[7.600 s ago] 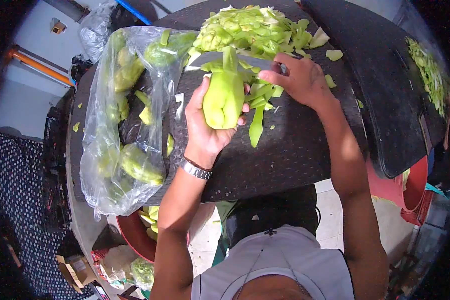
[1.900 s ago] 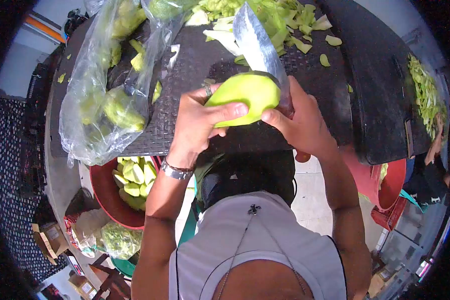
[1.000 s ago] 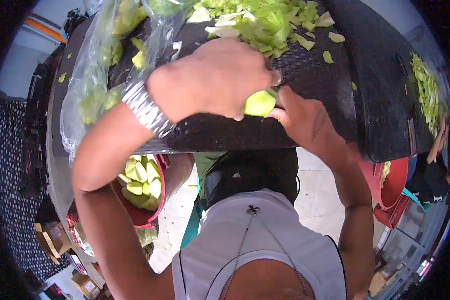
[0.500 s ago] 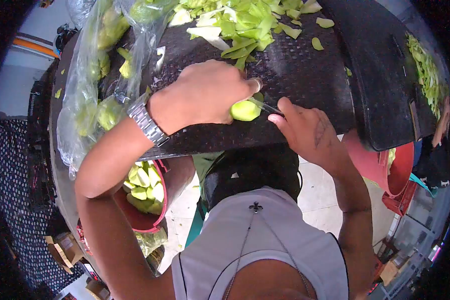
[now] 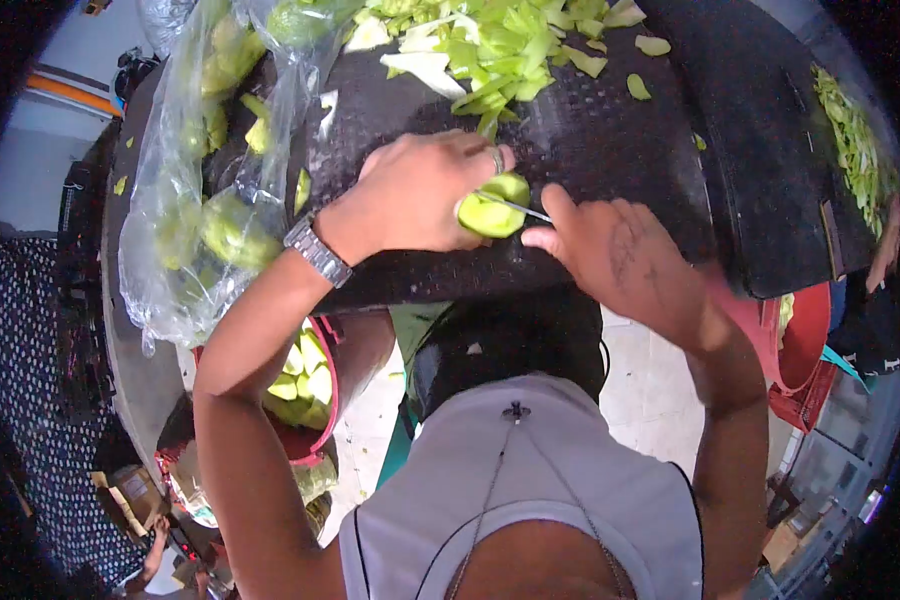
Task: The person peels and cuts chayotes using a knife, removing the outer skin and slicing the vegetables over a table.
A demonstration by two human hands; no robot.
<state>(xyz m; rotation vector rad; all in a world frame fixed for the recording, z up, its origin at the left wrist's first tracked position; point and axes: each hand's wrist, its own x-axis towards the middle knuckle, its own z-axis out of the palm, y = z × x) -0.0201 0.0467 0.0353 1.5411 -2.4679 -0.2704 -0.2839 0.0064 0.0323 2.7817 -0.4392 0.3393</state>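
Green chayote [image 5: 488,214] in left hand [image 5: 418,190]

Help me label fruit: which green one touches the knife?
The peeled one in the left hand, under the knife; those in the plastic bag lie apart.

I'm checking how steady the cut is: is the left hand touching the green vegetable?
Touching. The head view shows the fingers of the left hand against the side of the green vegetable.
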